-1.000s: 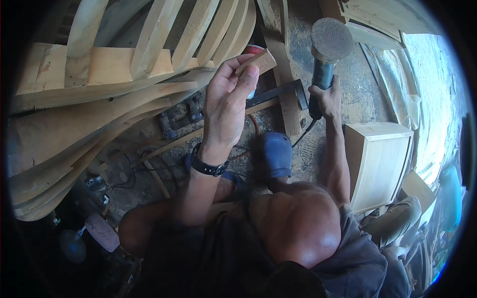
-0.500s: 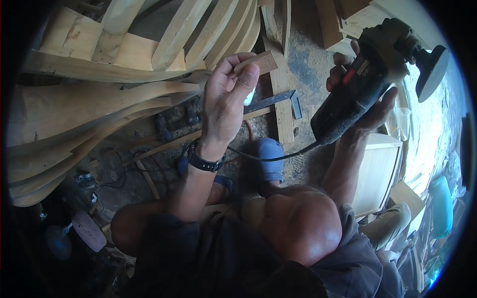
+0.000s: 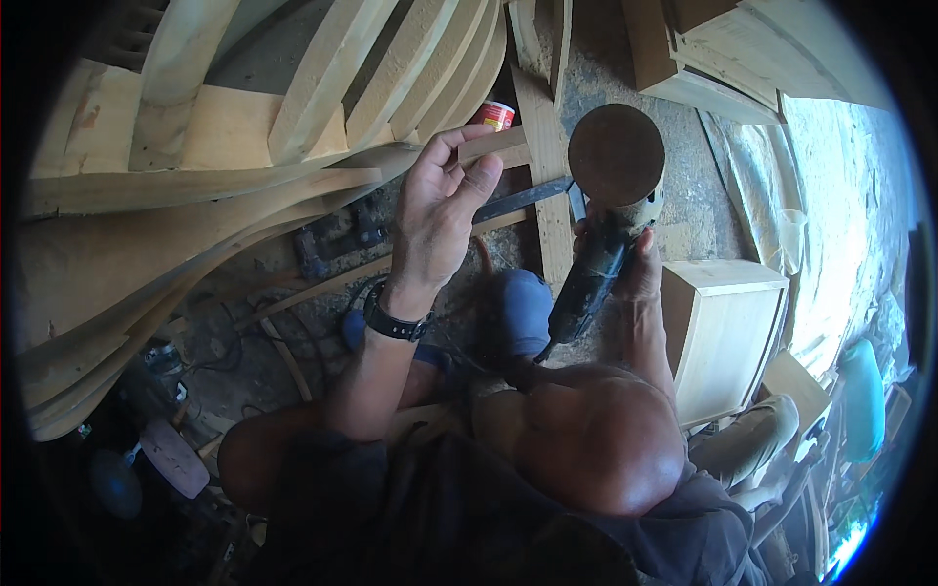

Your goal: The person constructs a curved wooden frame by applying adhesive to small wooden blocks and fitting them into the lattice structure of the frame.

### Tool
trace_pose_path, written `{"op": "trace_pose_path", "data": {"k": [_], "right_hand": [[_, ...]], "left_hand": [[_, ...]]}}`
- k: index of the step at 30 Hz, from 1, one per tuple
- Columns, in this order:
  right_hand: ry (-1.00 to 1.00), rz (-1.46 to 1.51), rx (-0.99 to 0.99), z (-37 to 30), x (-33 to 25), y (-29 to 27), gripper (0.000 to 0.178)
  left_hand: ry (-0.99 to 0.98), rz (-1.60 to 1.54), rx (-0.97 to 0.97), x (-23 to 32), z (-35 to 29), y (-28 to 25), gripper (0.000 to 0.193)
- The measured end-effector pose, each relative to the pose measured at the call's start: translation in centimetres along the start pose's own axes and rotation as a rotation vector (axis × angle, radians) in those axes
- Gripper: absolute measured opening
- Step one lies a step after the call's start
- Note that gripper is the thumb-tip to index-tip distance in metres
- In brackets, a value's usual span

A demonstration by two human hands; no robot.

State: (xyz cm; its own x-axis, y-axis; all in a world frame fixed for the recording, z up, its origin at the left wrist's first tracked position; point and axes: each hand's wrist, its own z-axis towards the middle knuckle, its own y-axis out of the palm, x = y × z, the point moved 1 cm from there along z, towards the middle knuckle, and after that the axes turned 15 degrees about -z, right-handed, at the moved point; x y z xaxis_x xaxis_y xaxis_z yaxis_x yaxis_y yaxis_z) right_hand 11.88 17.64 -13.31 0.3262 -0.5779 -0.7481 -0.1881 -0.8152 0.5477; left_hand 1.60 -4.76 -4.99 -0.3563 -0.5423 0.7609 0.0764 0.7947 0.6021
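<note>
Between the thumb and fingers of my left hand (image 3: 445,200) is a small rectangular wood block (image 3: 495,146). My right hand (image 3: 640,264) grips the dark body of an angle grinder (image 3: 589,278), partly hidden behind it. A round brown sanding disc (image 3: 616,154) on the tool faces up toward me, a short way right of the block and apart from it. The grinder's cord runs down toward my knee. Just beyond the block, a small red can (image 3: 494,115) shows.
Curved wooden frames with slats (image 3: 322,78) fill the upper left. A long board (image 3: 554,225) and a dark metal bar (image 3: 518,200) lie on the dusty floor. A pale wooden box (image 3: 728,332) stands at the right, near a teal object (image 3: 864,400). Wooden furniture (image 3: 723,88) stands upper right.
My right hand has brought the grinder left and turned it, so the disc now faces me beside the block. My left hand has shifted slightly; the red can has come into view.
</note>
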Motion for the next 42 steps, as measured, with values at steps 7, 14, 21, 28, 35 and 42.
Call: {"op": "trace_pose_path", "data": {"k": [7, 14, 21, 28, 35, 42], "right_hand": [[-0.026, 0.045, -0.107, 0.9, 0.5, 0.3, 0.079], [0.007, -0.141, 0.046, 1.1, 0.3, 0.4, 0.060], [0.097, -0.125, 0.123, -0.1, 0.5, 0.5, 0.071], [0.085, -0.168, 0.106, 0.2, -1.2, 2.8, 0.073], [0.138, -0.089, 0.134, -0.1, 0.7, 1.0, 0.065], [0.109, -0.155, 0.124, 0.1, 0.9, 1.3, 0.064]], "left_hand": [[0.016, -0.004, 0.054, -1.1, 0.9, 0.0, 0.037], [-0.016, 0.067, 0.089, -1.9, 1.4, -1.2, 0.036], [-0.053, 0.103, 0.048, -3.1, 2.0, -1.5, 0.039], [-0.066, 0.254, 0.059, -3.9, 2.5, -1.6, 0.031], [0.004, 0.518, -0.012, -3.4, 2.8, -0.9, 0.035], [0.040, 0.549, 0.024, -3.5, 2.4, -1.2, 0.036]]}}
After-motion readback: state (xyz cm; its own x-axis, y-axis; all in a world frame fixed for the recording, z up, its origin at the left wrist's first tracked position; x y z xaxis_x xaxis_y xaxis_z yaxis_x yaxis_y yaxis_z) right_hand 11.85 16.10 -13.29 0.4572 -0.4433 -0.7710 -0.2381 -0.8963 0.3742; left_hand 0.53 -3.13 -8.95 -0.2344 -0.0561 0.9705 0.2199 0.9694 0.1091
